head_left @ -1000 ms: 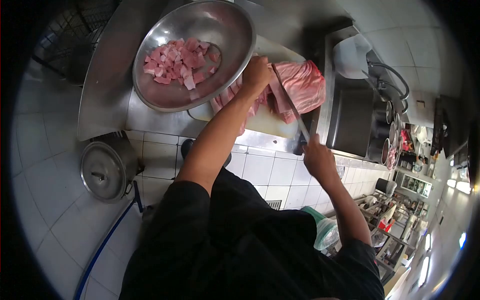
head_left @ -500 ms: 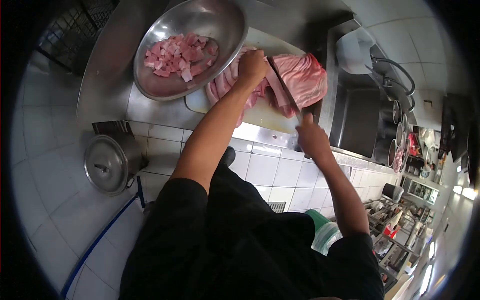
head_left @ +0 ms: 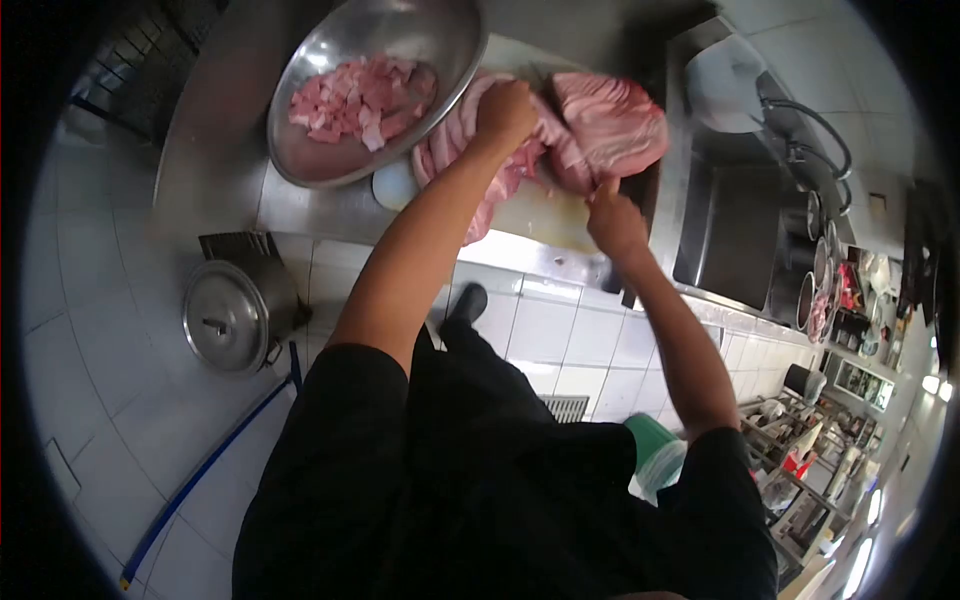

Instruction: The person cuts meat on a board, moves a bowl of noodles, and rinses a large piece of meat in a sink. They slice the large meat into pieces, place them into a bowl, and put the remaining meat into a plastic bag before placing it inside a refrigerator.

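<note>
My left hand (head_left: 507, 115) is closed on a strip of raw pink meat (head_left: 470, 125) on the white cutting board (head_left: 535, 215). To its right lies a larger slab of meat (head_left: 612, 130) with a ridged upper side. My right hand (head_left: 617, 222) is wrapped round the knife's handle at the near edge of this slab. The knife's blade is mostly hidden at the seam between the strip and the slab. Beside my left forearm, a steel bowl (head_left: 305, 165) tilts over the board's left part, with many small meat cubes (head_left: 355, 100) in it.
A steel sink (head_left: 740, 235) with a faucet hose (head_left: 825, 125) and a white plastic container (head_left: 722, 85) is right of the board. A lidded pot (head_left: 230, 315) and a blue pole (head_left: 210, 470) are on the tiled floor at left. A green bin (head_left: 652, 445) stands near my right side.
My right hand has moved up and in toward the meat, and the knife blade, plainly visible before, is now largely hidden. The slab sits slightly higher and to the right. My left hand stays on the strip.
</note>
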The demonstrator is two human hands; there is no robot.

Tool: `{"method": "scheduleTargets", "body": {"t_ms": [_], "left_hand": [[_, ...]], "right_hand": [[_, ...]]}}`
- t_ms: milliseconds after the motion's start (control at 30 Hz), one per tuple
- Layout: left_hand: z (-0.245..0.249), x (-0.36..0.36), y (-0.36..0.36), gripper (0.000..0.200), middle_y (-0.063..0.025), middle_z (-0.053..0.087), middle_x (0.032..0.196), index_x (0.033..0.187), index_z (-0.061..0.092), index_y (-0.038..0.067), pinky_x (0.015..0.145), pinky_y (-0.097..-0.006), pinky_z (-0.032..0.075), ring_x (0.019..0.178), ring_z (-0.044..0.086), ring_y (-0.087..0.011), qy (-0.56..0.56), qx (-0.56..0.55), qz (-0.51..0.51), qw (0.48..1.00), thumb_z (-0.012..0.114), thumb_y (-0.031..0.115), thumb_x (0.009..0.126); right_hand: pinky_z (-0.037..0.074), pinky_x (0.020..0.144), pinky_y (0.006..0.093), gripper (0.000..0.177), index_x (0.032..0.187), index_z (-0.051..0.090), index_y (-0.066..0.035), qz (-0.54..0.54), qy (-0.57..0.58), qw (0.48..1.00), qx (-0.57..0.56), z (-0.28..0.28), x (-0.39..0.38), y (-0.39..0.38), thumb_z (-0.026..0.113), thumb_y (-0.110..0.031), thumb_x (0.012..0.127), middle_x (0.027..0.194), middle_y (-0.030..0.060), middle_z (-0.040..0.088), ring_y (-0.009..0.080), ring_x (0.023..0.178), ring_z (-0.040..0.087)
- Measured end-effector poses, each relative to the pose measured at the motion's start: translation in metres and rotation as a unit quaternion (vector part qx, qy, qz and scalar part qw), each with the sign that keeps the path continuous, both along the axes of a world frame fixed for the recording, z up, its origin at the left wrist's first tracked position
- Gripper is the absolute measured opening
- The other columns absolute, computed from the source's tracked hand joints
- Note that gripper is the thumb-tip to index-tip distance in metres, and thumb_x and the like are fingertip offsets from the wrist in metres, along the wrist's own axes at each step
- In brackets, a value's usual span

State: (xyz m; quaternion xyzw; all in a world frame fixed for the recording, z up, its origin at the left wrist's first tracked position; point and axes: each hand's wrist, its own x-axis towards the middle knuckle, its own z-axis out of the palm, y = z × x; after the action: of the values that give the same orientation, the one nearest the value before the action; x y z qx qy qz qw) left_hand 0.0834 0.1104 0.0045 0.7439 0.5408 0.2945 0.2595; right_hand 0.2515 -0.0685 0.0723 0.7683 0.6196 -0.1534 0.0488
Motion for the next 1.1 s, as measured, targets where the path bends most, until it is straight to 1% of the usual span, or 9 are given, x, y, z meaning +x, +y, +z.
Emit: {"method": "scheduleTargets", "body": {"t_ms": [100,167,333,433,667,767,933,1067,1100], "left_hand": [[0.018,0.009,-0.031,0.030,-0.0222,0.064,0.101,0.099,0.064,0.000,0.084,-0.0490,0.050,0.098,0.062,-0.0410,-0.064,0.042,0.072,0.994,0.069,0.019,0.076],[0.045,0.015,-0.085,0.038,-0.0239,0.061,0.104,0.107,0.060,0.000,0.085,-0.0477,0.049,0.102,0.060,-0.0412,-0.127,0.143,0.103,0.976,0.069,0.022,0.078],[0.024,0.053,-0.121,0.050,-0.0338,0.064,0.103,0.105,0.055,-0.011,0.086,-0.0519,0.051,0.099,0.062,-0.0490,-0.153,-0.215,0.129,0.956,0.073,0.026,0.076],[0.022,0.048,-0.116,0.050,-0.0342,0.065,0.098,0.100,0.057,-0.011,0.084,-0.0525,0.051,0.096,0.064,-0.0488,-0.158,-0.218,0.127,0.955,0.075,0.028,0.074],[0.000,0.041,-0.116,0.031,-0.0298,0.067,0.086,0.084,0.063,-0.008,0.077,-0.0491,0.053,0.086,0.066,-0.0453,-0.128,-0.171,0.092,0.973,0.072,0.018,0.072],[-0.008,0.043,-0.114,0.023,-0.0253,0.066,0.078,0.078,0.065,-0.002,0.072,-0.0482,0.052,0.079,0.066,-0.0433,-0.189,-0.158,0.118,0.962,0.069,0.019,0.070],[-0.015,0.042,-0.110,0.017,-0.0252,0.066,0.078,0.081,0.067,0.000,0.072,-0.0483,0.051,0.080,0.066,-0.0431,-0.149,-0.142,0.132,0.970,0.065,0.015,0.073],[0.002,0.036,-0.110,0.015,-0.0265,0.067,0.084,0.084,0.067,-0.001,0.078,-0.0495,0.052,0.086,0.067,-0.0426,-0.179,-0.207,0.114,0.955,0.065,0.013,0.078],[0.007,0.034,-0.111,0.015,-0.0264,0.067,0.084,0.085,0.067,-0.001,0.077,-0.0494,0.052,0.086,0.067,-0.0426,-0.191,-0.191,0.115,0.956,0.065,0.012,0.078]], "right_hand": [[0.051,0.079,0.0590,0.036,0.112,0.038,-0.001,-0.014,0.030,0.999,-0.018,0.015,-0.008,-0.010,0.057,-0.026,0.095,0.091,0.0325,0.066,0.0509,0.087,0.065],[0.051,0.078,0.0594,0.036,0.112,0.038,-0.001,-0.027,0.051,0.998,-0.012,0.014,-0.011,-0.017,0.057,-0.027,0.095,0.089,0.0325,0.066,0.0513,0.086,0.065],[0.051,0.065,0.0600,0.033,0.109,0.037,-0.004,0.007,0.072,0.995,0.065,0.010,-0.005,-0.029,0.054,-0.030,0.097,0.078,0.0301,0.066,0.0511,0.074,0.065],[0.052,0.062,0.0588,0.027,0.108,0.038,-0.005,0.018,0.011,0.999,0.050,0.021,-0.010,-0.052,0.050,-0.026,0.099,0.075,0.0279,0.066,0.0491,0.071,0.065],[0.050,0.066,0.0622,0.025,0.113,0.037,-0.003,-0.054,-0.025,0.998,-0.027,0.022,-0.015,-0.090,0.043,-0.023,0.100,0.075,0.0296,0.065,0.0505,0.073,0.065],[0.051,0.067,0.0615,0.026,0.114,0.038,-0.002,-0.034,0.005,0.999,-0.020,0.023,-0.021,-0.063,0.043,-0.022,0.099,0.076,0.0299,0.065,0.0506,0.075,0.065],[0.053,0.071,0.0593,0.020,0.110,0.039,-0.002,0.033,-0.016,0.999,0.025,-0.017,-0.012,0.023,0.041,-0.018,0.099,0.085,0.0320,0.066,0.0505,0.079,0.066],[0.053,0.073,0.0600,0.022,0.110,0.040,-0.002,0.070,-0.005,0.998,0.006,-0.020,0.007,0.007,0.044,-0.020,0.098,0.085,0.0325,0.066,0.0514,0.081,0.065],[0.052,0.073,0.0604,0.023,0.109,0.039,-0.002,0.015,0.006,1.000,-0.001,-0.008,0.004,-0.008,0.047,-0.020,0.097,0.085,0.0331,0.066,0.0519,0.080,0.065]]}}
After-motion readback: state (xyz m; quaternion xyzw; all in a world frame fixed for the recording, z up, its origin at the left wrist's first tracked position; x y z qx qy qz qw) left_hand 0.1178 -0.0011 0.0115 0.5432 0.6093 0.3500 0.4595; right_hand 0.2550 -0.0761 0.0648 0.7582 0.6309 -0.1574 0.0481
